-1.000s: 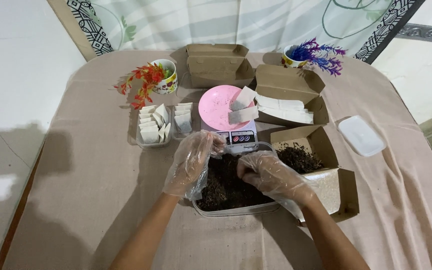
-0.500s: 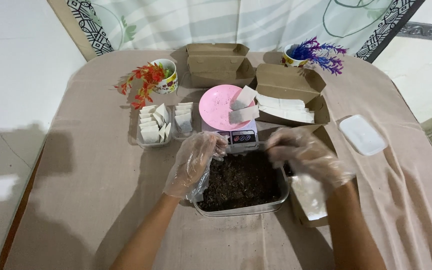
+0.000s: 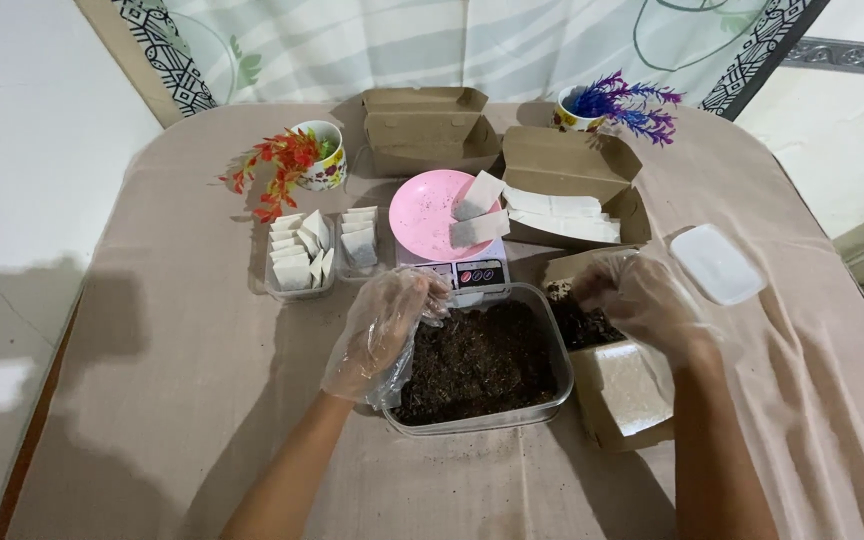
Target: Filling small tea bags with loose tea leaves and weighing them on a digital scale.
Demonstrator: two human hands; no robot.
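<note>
Right hand (image 3: 642, 298) now reaching into cardboard box (image 3: 607, 390) w/ dark tea leaves (image 3: 584, 325), having left clear tub (image 3: 480, 357); fingers curled, grip unclear. Left hand (image 3: 382, 330) resting loosely open on tub's rim, holding nothing.

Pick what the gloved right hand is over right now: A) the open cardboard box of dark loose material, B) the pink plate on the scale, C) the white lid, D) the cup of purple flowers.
A: the right hand hovers over the open cardboard box holding dark loose material, beside the clear tub.
</note>
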